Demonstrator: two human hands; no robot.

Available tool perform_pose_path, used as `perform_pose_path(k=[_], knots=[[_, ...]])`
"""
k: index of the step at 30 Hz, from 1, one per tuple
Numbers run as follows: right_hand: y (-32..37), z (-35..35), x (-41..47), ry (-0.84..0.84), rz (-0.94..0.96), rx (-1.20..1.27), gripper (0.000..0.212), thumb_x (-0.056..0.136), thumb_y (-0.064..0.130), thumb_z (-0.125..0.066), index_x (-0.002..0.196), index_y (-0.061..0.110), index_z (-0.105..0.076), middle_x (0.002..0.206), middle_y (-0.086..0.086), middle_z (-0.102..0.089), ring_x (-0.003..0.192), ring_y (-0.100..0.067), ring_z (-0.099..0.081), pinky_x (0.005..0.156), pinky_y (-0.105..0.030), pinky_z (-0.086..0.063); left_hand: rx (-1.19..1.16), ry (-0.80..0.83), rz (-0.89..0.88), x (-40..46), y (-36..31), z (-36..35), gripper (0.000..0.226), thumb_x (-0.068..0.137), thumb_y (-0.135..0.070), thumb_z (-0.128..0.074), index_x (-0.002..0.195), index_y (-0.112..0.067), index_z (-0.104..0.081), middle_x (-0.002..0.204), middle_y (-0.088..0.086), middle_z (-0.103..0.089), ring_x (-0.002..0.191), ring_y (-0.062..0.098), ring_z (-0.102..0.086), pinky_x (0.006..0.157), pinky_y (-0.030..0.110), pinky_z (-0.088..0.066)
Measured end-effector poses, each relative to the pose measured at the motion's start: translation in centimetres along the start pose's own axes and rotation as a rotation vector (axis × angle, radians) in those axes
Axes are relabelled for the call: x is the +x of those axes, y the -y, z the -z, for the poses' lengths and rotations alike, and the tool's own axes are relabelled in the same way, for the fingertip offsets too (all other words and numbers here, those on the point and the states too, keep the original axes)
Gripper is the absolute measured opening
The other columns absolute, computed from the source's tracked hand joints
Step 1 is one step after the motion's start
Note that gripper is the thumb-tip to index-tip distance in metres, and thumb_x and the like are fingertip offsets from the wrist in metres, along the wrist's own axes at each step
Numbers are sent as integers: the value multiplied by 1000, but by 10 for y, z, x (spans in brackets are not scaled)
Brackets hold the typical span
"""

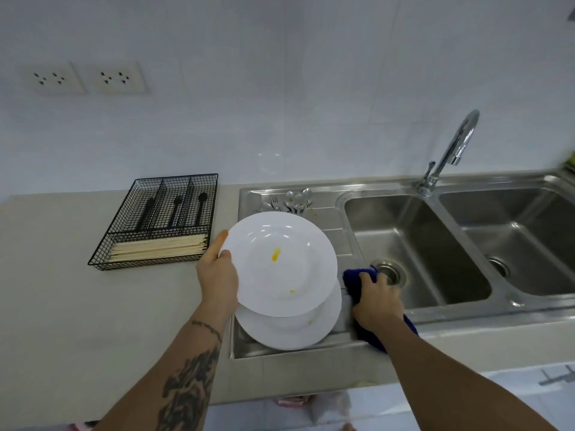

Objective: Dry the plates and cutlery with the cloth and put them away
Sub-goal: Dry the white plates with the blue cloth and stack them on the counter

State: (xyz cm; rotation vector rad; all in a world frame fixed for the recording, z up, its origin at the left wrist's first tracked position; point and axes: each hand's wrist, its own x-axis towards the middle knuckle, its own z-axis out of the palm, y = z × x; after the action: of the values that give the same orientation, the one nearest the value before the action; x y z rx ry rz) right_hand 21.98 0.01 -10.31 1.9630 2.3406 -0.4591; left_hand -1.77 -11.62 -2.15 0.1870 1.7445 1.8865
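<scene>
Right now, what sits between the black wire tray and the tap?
In the head view, silver spoons and forks lie on the steel draining board, between the black wire tray and the tap.

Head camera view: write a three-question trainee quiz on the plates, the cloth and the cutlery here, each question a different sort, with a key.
1. True or false: the left hand holds the top plate by its rim.
2. What does the right hand grip? A) a fork B) the blue cloth C) the tap
3. Fill in: the spoons and forks lie on the sink's ____, behind the plates.

Key:
1. True; it is lifted, tilted, above the second plate.
2. B.
3. Draining board; the wire tray on the counter holds black utensils and chopsticks.
</scene>
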Motion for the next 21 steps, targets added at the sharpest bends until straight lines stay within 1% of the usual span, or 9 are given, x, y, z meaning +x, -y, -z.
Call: perform_pose_path(k=[3,5,7,10,13,15,16,18,21], knots=[[1,27,9,-26,-116,453,54,76,23,-56,130,23,-48,121,-12,-54,98,-31,-59,89,-46,-52,9,23,-19,1,-3,-3,48,97,3,-39,133,-18,-62,125,-6,-57,108,17,-55,80,23,-46],[14,54,11,-153,-73,576,52,75,21,-52,127,26,-52,111,-8,-60,90,-26,-61,84,-45,-54,10,44,-26,0,-4,-6,48,98,4,-38,133,-18,-61,124,-7,-55,108,16,-55,79,22,-45],[39,82,6,-284,37,613,54,78,15,-53,131,26,-51,113,-6,-57,90,-22,-59,83,-39,-52,23,68,-23,-1,-5,-10,48,97,3,-38,133,-18,-62,125,-5,-56,109,18,-56,87,27,-47],[82,111,-9,-397,260,538,58,80,12,-53,137,22,-47,123,-8,-51,101,-27,-54,88,-34,-44,25,108,-5,-4,-5,-17,48,97,3,-39,133,-18,-62,128,1,-61,109,21,-59,97,36,-50],[111,104,-25,-354,443,243,63,80,20,-52,142,23,-41,136,-8,-43,114,-33,-46,99,-39,-39,14,161,-12,-10,-13,-23,50,96,4,-39,133,-20,-61,127,-1,-64,109,19,-61,100,38,-50],[118,88,-34,-281,452,56,63,82,23,-51,143,24,-35,145,-6,-34,122,-32,-37,103,-41,-33,0,180,-11,-13,-23,-25,50,96,4,-39,132,-22,-62,112,-6,-68,95,15,-63,89,33,-54],[119,81,-37,-254,442,3,65,84,25,-49,146,24,-30,150,-6,-28,128,-31,-32,106,-43,-28,-13,189,-5,-13,-28,-26,49,96,4,-40,131,-21,-63,110,-6,-68,94,17,-64,87,34,-55],[120,72,-41,-207,417,-51,70,87,27,-43,151,24,-18,159,-7,-13,141,-30,-16,114,-50,-15,-57,199,23,-11,-34,-23,46,96,3,-42,130,-20,-65,116,-2,-69,101,22,-66,91,40,-56],[124,78,-47,-133,469,-30,72,89,25,-42,154,23,-12,162,-7,-5,147,-29,-3,118,-52,-6,-111,197,63,-6,-39,-16,45,97,2,-44,129,-20,-66,111,-6,-69,92,18,-66,88,38,-56]])
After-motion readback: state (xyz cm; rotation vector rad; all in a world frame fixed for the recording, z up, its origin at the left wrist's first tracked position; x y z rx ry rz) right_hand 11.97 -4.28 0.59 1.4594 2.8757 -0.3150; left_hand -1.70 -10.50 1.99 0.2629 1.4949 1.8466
